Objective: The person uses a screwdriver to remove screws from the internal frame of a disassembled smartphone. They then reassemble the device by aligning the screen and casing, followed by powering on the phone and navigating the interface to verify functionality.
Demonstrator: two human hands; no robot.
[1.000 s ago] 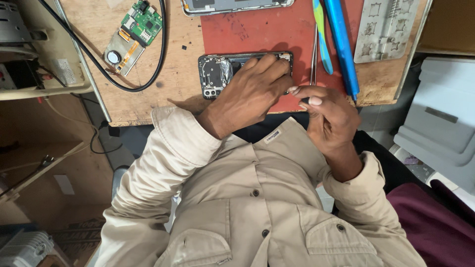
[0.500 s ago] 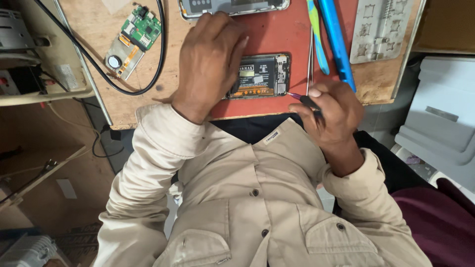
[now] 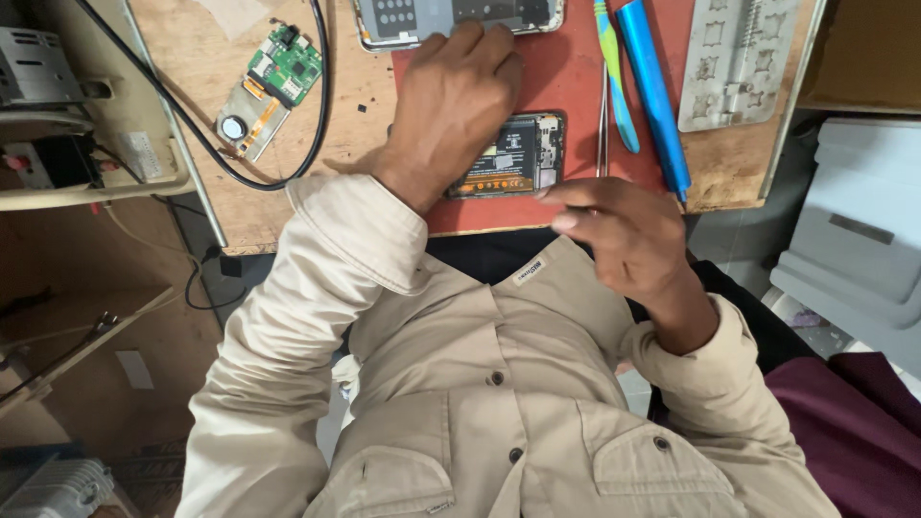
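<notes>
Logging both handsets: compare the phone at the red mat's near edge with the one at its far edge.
The near phone shows a dark battery and circuitry; the far phone shows a grey plate. The near phone lies inside the frame, the far phone is cropped. Both lie flat, opened.

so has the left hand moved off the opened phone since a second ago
Yes. The left hand slid off the opened black phone body on the red work mat, away from the person, and now reaches the grey phone frame at the mat's far edge.
</notes>
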